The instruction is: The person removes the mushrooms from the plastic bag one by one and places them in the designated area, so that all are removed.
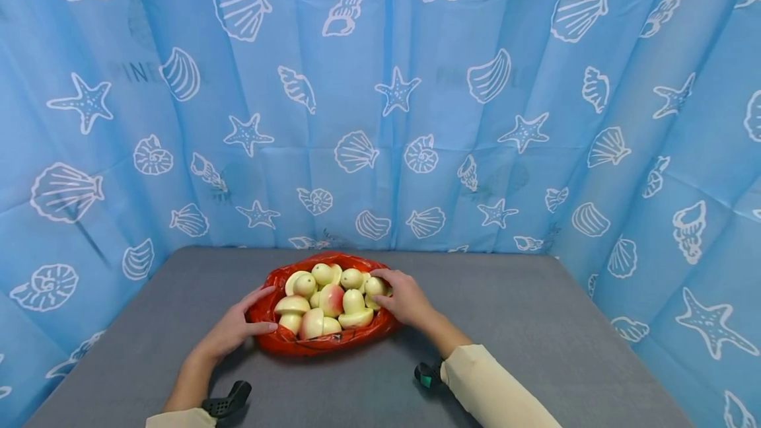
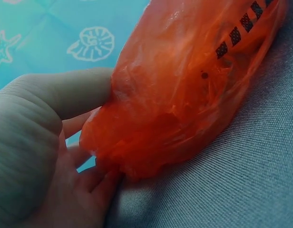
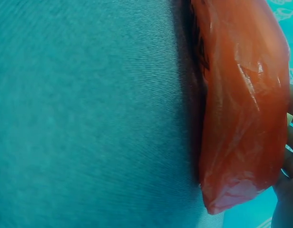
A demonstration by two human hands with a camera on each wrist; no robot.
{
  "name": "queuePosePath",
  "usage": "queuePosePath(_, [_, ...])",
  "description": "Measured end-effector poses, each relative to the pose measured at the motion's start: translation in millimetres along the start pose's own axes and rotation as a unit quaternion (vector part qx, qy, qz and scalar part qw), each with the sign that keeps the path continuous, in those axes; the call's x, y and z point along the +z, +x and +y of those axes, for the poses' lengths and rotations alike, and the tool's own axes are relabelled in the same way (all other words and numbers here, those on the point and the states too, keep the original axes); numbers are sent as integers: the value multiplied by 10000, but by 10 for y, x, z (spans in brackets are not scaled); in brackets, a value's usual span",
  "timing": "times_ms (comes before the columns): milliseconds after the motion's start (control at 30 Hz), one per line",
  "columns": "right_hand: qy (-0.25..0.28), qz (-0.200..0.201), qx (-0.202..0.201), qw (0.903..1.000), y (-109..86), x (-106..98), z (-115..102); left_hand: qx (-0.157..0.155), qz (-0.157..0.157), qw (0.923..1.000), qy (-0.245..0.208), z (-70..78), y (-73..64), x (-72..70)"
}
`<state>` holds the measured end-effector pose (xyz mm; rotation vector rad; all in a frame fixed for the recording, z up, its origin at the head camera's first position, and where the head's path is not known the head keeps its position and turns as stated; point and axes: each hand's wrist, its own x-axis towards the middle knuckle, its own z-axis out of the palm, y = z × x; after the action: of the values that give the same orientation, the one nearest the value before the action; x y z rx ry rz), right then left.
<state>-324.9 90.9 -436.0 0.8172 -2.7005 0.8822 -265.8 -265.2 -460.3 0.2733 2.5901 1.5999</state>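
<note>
A red plastic bag, its mouth spread open, sits on the grey table. It is filled with several pale yellow, mushroom-shaped pieces, some with a pink-red blush. At the bag's left end, my left hand holds the side, thumb and fingers apart at the rim; the left wrist view shows the thumb against the red film. My right hand reaches over the right rim, with thumb and fingers around a round pale yellow piece. In the right wrist view the bag hides most of that hand's fingers.
The grey table extends around the bag on every side. Behind and beside it hangs a blue curtain with white shell and starfish prints. Black straps are worn on both wrists.
</note>
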Motion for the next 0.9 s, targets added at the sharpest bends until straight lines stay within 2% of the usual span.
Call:
queuePosePath(233, [-117, -35, -53, 9999, 13, -45, -20, 80, 9, 9999, 70, 6, 11, 21])
queuePosePath(433, [-19, 59, -183, 9998, 25, -74, -68, 1, 6, 10000, -39, -4, 7, 17])
queuePosePath(900, [375, 704, -375, 9961, 30, -93, -115, -65, 39, 9999, -74, -32, 6, 19])
